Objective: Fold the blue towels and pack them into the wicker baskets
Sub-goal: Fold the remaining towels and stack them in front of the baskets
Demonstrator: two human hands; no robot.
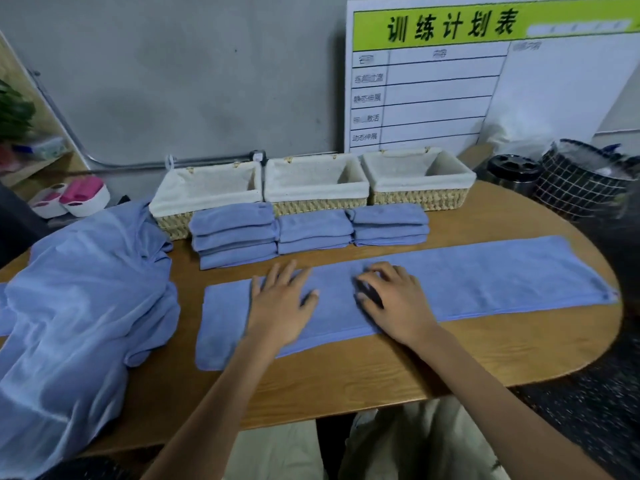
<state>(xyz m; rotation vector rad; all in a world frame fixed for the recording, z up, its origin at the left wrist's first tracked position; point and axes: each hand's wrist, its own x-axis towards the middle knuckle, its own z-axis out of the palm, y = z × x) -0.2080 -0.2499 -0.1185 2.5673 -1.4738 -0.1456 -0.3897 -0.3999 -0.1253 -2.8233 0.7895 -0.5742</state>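
A long blue terry towel folded into a narrow strip (450,282) lies across the wooden oval table (346,375). The left hand (280,303) presses it flat, fingers spread; the right hand (391,299) rests on it with fingers curled — holding nothing. Behind, three stacks of folded blue towels (235,235) sit before three cloth-lined wicker baskets (315,183).

Towels (450,278) were all periwinkle blue, baskets (311,206) pale straw wicker with cream liners. Table (346,375) was honey-coloured woodgrain, the bin (578,181) black with a white grid, board header (450,26) lime green.
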